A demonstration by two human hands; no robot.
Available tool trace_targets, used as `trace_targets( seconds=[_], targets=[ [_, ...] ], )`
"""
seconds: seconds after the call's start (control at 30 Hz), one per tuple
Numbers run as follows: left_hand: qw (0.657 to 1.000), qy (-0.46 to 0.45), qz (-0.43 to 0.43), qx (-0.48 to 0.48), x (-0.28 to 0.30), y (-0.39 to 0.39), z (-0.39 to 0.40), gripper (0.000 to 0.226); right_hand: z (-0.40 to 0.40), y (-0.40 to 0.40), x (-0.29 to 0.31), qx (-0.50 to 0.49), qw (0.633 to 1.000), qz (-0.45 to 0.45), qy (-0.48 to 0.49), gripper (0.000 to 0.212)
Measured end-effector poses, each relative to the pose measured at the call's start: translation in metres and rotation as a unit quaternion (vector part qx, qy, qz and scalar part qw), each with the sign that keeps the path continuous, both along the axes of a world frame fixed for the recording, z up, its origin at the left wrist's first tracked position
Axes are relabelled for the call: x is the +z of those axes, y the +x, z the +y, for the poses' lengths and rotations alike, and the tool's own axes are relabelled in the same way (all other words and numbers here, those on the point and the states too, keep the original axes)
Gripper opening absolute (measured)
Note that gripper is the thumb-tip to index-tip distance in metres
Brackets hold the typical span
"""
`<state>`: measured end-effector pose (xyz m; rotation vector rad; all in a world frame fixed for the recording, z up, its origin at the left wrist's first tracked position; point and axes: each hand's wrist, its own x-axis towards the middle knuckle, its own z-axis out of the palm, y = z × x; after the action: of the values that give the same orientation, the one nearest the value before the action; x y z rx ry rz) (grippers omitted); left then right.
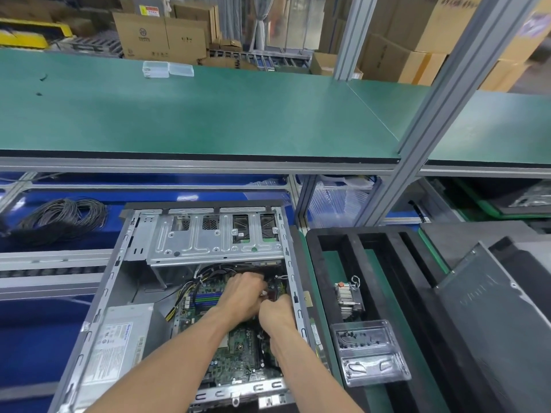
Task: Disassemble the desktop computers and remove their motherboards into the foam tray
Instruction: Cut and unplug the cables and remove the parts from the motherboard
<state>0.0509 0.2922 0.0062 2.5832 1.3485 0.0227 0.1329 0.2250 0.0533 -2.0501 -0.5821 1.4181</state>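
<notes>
Cable (61, 220), thin and black, lies coiled in a loose ring at the far left on a blue surface. Next to it sits the opened computer case (205, 234), a grey sheet-metal box with a stamped, ribbed drive cage across its far end and a silver power supply (119, 338) bearing a printed label in its near left corner. The green motherboard (238, 353) lies flat on the case floor, still inside, studded with small parts and slots, with yellow and black wires running to it. Both bare hands reach into its far right corner: the left hand (241, 295) has its fingers curled down among the wires, and the right hand (277, 312) is bunched just beside it; what either grips is hidden. Right of the case, a black foam tray (372, 263) with long channels holds a finned metal heatsink (348, 299) and a clear plastic box (369, 353) of small dark screws. Beyond, a smooth green table (208, 114) spans the aluminium frame, with cardboard boxes (161, 37) stacked behind.
</notes>
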Motion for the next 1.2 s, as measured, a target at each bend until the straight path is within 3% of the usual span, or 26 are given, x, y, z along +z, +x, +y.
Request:
trace_targets(
  seconds=[0.17, 0.33, 0.47, 0.57, 0.7, 0.9, 1.13, 1.2],
  targets=[
    [0.999, -0.002, 0.042, -0.027, 0.008, 0.005, -0.005, 0.011, -0.002, 0.000, 0.007, -0.001, 1.000, 0.011, -0.001, 0.060],
    [0.999, -0.015, 0.017, 0.022, 0.003, 0.001, -0.002, 0.012, -0.001, -0.002, 0.007, -0.006, 1.000, 0.001, 0.003, 0.058],
    [0.998, 0.001, 0.053, -0.014, 0.006, 0.006, -0.007, 0.012, -0.003, 0.000, 0.007, -0.002, 1.000, 0.021, 0.002, 0.060],
    [0.999, -0.017, 0.029, 0.037, 0.003, 0.005, -0.004, 0.017, -0.002, 0.000, 0.005, -0.006, 1.000, 0.011, 0.006, 0.055],
    [0.996, 0.013, 0.082, -0.032, 0.008, 0.007, -0.008, 0.005, -0.002, 0.001, 0.005, -0.003, 1.000, 0.010, 0.001, 0.059],
    [0.999, 0.008, 0.042, 0.003, 0.007, 0.004, -0.005, 0.016, 0.000, 0.000, 0.001, -0.010, 1.000, 0.010, 0.010, 0.056],
    [0.994, 0.019, 0.095, -0.057, 0.006, 0.009, -0.004, 0.006, -0.002, 0.000, 0.005, -0.014, 1.000, 0.021, 0.009, 0.061],
    [0.993, 0.019, 0.087, -0.073, 0.004, 0.013, -0.005, 0.013, 0.000, 0.000, 0.005, -0.019, 1.000, 0.016, 0.006, 0.057]
  ],
)
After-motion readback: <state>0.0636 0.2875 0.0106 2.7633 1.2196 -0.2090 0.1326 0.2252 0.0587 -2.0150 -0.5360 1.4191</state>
